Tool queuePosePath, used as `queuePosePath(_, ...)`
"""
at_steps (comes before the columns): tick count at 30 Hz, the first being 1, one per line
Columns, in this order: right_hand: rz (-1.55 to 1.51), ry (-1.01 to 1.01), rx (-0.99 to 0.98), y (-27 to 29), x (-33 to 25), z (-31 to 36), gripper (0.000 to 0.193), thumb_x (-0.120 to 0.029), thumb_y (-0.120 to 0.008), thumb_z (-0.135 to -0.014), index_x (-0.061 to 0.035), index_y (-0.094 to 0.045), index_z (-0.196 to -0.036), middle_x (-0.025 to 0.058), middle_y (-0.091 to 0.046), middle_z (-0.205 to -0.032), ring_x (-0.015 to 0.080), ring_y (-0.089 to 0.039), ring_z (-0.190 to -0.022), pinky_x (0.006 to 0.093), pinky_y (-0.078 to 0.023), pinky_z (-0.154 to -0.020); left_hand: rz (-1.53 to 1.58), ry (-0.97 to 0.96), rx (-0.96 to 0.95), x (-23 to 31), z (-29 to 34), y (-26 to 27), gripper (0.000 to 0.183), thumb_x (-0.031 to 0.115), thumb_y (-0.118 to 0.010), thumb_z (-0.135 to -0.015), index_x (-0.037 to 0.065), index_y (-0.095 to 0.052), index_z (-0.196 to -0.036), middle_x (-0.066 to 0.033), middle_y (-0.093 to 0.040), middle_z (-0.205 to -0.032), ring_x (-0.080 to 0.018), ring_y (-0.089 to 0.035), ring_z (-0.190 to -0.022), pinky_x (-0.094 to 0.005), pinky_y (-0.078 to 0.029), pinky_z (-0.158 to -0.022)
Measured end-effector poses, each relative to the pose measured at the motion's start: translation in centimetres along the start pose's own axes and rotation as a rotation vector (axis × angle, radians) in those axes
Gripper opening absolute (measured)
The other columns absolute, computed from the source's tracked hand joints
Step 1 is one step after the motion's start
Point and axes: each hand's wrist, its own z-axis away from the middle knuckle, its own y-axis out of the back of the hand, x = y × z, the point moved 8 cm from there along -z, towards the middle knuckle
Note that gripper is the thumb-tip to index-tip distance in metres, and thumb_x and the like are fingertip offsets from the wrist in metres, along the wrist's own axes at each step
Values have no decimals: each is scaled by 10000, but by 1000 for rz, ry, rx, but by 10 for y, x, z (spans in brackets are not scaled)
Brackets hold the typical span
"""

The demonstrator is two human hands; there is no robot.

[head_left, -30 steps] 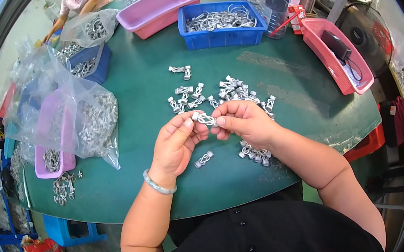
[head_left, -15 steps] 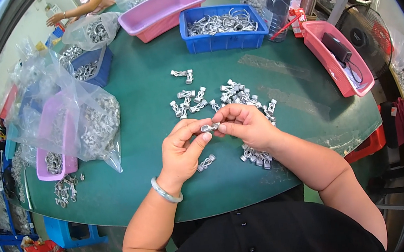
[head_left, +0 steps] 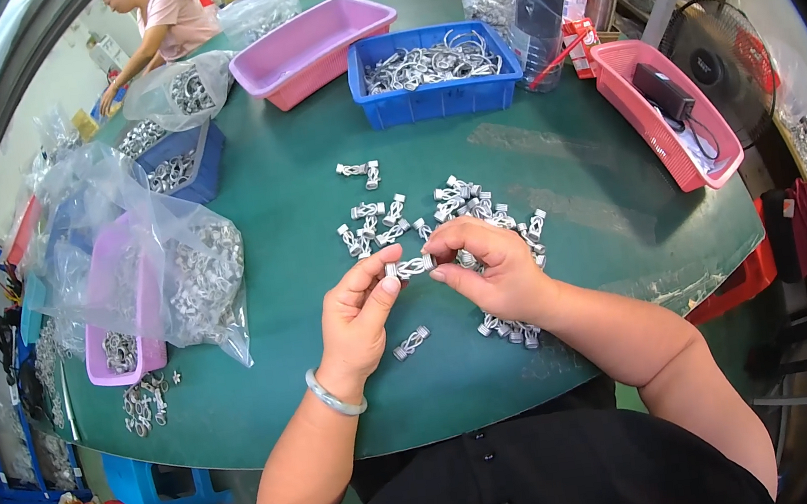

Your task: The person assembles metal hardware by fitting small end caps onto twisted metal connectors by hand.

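Both hands pinch one small ribbed metal clip (head_left: pixel 411 267) between thumb and fingertips, left hand (head_left: pixel 357 320) and right hand (head_left: pixel 491 266) at opposite ends. A loose heap of shiny clips (head_left: pixel 439 212) lies just beyond it on the matte green table (head_left: pixel 286 196).

A blue bin (head_left: pixel 435 97) of metal rings sits between a pink tub (head_left: pixel 313 46) and pink basket (head_left: pixel 669 119).

Clear plastic bags (head_left: pixel 187 279) of small metal parts along the desk's left edge, one draped over a pink tub. Another clear bag (head_left: pixel 184 89) of metal parts at the far left corner. A further clear bag (head_left: pixel 261 10) at the far edge, behind the pink bin. Small red box (head_left: pixel 581 34) at the far right, beside the blue bin. No screens or signs visible.
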Motion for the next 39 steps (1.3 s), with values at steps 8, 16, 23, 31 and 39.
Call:
queuePosePath(8,1,31,57,2,0,3,342,56,-627,-719,5,-528,-1042,88,-576,-890,153,-587,-773,256,-478,-702,-55,-55,-15,4,0,-1,297,7,-523,-850,-14,-528,-1145,-16,-505,-979,-72,-487,-819,-199,-391,-748)
queuePosePath(16,106,62,50,0,-9,3,345,40,-633,-710,-5,-532,-1037,103,-580,-895,190,-592,-762,282,-484,-692,-126,22,-2,-3,0,-4,300,-29,-502,-849,-13,-528,-1147,-10,-551,-914,-74,-505,-817,-204,-416,-752)
queuePosePath(23,166,179,30,-3,-23,2,310,18,-643,-697,-28,-542,-987,96,-585,-840,249,-577,-752,324,-461,-662,-82,80,-65,-7,1,-12,288,-25,-477,-863,-13,-525,-1146,-58,-588,-987,-108,-546,-913,-239,-437,-831)
queuePosePath(31,196,226,23,-4,-29,1,338,16,-646,-688,-34,-541,-1006,101,-583,-833,266,-571,-747,332,-454,-658,-44,77,-89,-10,-2,-10,336,-27,-485,-859,-7,-475,-1194,-67,-583,-994,-113,-545,-919,-246,-436,-821)
queuePosePath(39,145,95,29,-1,-10,4,369,40,-630,-703,-21,-527,-1052,99,-589,-867,209,-590,-737,291,-478,-658,-256,-172,66,13,2,-5,451,-26,-547,-819,-14,-397,-1245,-75,-591,-934,-127,-553,-891,-245,-429,-808)
